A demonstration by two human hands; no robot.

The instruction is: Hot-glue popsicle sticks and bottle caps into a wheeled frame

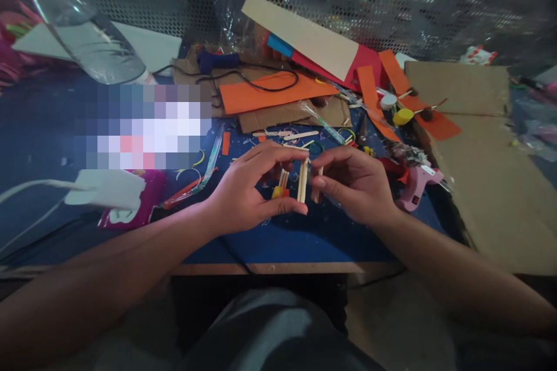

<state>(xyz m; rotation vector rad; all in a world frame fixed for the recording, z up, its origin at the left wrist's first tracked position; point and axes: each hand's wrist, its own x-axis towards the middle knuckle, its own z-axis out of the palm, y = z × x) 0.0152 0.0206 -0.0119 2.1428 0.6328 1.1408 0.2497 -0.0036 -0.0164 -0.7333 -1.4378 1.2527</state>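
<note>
Both hands meet over the middle of the blue table (287, 243). My left hand (248, 191) is closed, pinching a small frame of wooden craft sticks (301, 181) between thumb and fingers; a small yellow piece (277, 192) sits at the frame's lower left. My right hand (354, 185) is closed too, with thumb and fingers pinching one upright wooden stick (319, 184) at the frame's right side.
A pink glue gun (415, 185) lies right of my right hand. Orange paper strips (270, 91), red card and cardboard (483, 145) cover the back and right. A clear plastic bottle (87, 40) lies far left, a white adapter with cable (108, 188) near left. Loose sticks and rubber bands litter the middle.
</note>
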